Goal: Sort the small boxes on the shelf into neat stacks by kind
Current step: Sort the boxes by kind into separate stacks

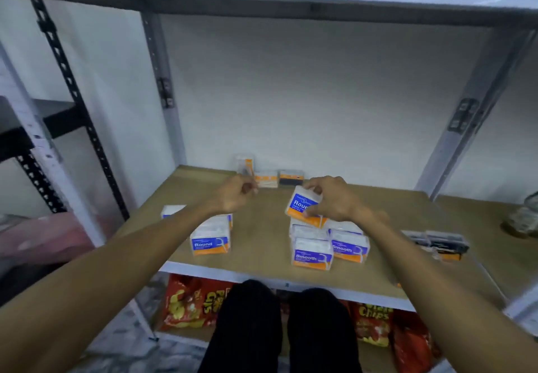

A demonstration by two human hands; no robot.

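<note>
My right hand (pixel 334 198) grips a clear "Round" box (pixel 301 206) with a blue and orange label, lifted and tilted above the wooden shelf (pixel 262 227). Below it stand two "Smooth" boxes (pixel 313 253) (pixel 349 246) with more clear boxes behind them. My left hand (pixel 235 195) hovers with curled fingers over the shelf's middle and holds nothing that I can see. A stack of "Round" boxes (pixel 210 238) stands at the front left, with another box (pixel 172 211) further left. Three small orange-trimmed boxes (pixel 266 179) sit at the back.
Dark boxes (pixel 442 243) lie at the shelf's right side. A blurred object (pixel 524 218) stands at the far right. Red chip bags (pixel 192 302) fill the lower shelf. Metal uprights (pixel 163 81) and an upper shelf (pixel 262 2) frame the bay. My legs (pixel 279 329) are below.
</note>
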